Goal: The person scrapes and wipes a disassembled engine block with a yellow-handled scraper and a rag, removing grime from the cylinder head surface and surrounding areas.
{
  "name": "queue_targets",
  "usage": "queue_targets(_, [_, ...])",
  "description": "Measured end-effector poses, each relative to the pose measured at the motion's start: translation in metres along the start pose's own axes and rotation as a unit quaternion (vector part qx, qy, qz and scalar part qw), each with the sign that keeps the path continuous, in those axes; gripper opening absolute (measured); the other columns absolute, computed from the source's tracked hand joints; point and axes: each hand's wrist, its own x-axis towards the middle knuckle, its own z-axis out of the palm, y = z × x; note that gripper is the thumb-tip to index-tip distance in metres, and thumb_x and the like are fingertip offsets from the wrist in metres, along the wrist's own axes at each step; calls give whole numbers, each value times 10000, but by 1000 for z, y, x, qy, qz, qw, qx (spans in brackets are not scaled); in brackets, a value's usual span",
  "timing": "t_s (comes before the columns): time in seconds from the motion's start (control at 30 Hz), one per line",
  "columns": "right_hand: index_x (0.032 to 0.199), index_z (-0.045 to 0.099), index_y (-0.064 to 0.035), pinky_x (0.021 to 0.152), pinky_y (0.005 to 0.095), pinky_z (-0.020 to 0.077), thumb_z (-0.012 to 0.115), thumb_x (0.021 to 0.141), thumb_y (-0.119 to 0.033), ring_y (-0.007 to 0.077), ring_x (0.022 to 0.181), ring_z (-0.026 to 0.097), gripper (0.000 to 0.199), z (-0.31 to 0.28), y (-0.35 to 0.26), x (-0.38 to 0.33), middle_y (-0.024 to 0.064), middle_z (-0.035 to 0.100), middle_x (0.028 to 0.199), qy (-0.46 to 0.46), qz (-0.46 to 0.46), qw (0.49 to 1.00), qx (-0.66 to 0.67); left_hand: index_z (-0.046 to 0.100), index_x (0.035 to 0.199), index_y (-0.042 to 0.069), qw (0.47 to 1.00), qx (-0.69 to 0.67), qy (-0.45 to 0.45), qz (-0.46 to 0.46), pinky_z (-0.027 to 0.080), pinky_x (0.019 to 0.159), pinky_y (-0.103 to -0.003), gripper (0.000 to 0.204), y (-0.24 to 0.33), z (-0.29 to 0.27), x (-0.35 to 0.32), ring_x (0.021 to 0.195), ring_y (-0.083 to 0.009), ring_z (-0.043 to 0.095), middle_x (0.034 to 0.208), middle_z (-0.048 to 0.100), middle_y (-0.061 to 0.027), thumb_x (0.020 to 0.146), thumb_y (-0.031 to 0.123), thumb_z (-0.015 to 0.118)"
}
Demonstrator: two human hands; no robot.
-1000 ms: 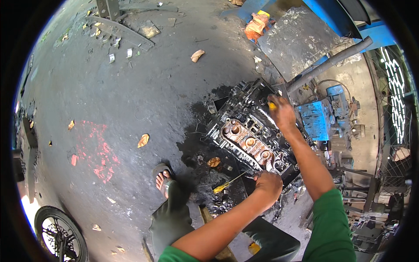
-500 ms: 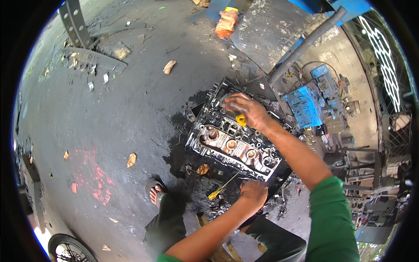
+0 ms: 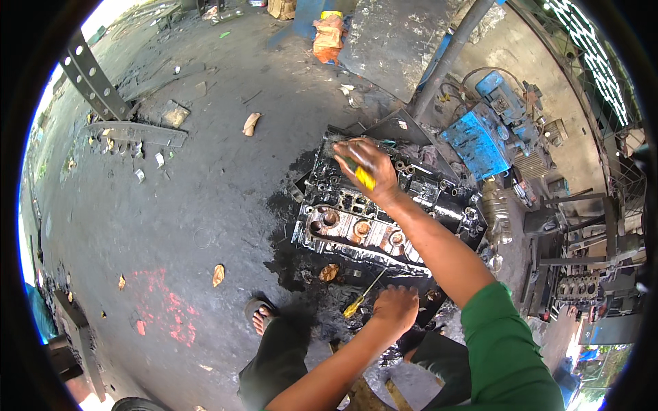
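Note:
An oily, black metal engine part [image 3: 373,229], with a pale machined rim and rusty round openings, lies on the ground before me. Over its far left corner, my right hand [image 3: 370,164] is closed around a yellow-handled tool [image 3: 365,179]; the working end is blurred and partly hidden by the fingers. My left hand [image 3: 397,306] stays near the part's close edge with fingers curled in; what they hold, if anything, is hidden. Just left of that hand lies a screwdriver [image 3: 354,305] with a yellow handle, its shaft pointing toward the engine part.
Wet oil stains [image 3: 284,267] darken the ground on the left. A blue machine [image 3: 476,140] stands at the right, beside a slanting metal post [image 3: 452,58]. My sandalled foot [image 3: 260,315] is at the lower left. Dry leaves [image 3: 218,275] are scattered about.
My right hand has shifted a little toward the far left corner of the engine part, with the yellow-handled tool still in it. The left hand stays by the near edge. The view has turned slightly.

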Motion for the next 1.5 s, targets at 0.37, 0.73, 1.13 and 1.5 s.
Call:
queue_targets(0.37, [1094, 611, -62, 718, 371, 563, 570, 919, -240, 293, 777, 655, 253, 11, -9, 20, 134, 637, 913, -215, 184, 935, -215, 570, 1111, 33, 1000, 24, 16, -10, 549, 752, -441, 343, -5, -7, -11, 913, -336, 660, 960, 668, -162, 880, 283, 608])
queue_targets(0.73, [1096, 677, -135, 662, 335, 586, 717, 862, -213, 232, 791, 671, 249, -16, 6, -10, 76, 655, 924, -24, 46, 998, -29, 591, 1094, 23, 1000, 12, -3, 17, 548, 783, -447, 359, 11, -12, -2, 941, -341, 667, 994, 669, -176, 889, 316, 612])
queue_targets(1.13, [1152, 604, -144, 793, 344, 581, 709, 783, -143, 219, 849, 613, 383, 13, -2, -12, 57, 561, 849, -116, 122, 974, -153, 571, 1060, 39, 998, 53, -20, -18, 561, 748, -443, 296, -9, 0, -2, 905, -341, 668, 943, 663, -165, 902, 288, 600])
queue_targets(1.5, [1069, 660, -95, 772, 405, 571, 536, 879, -105, 309, 858, 699, 227, -34, 22, 9, 170, 703, 906, -341, 175, 908, -167, 587, 1077, 23, 999, 39, 5, -6, 551, 756, -449, 334, -2, -13, -6, 910, -349, 669, 959, 675, -179, 881, 291, 620])
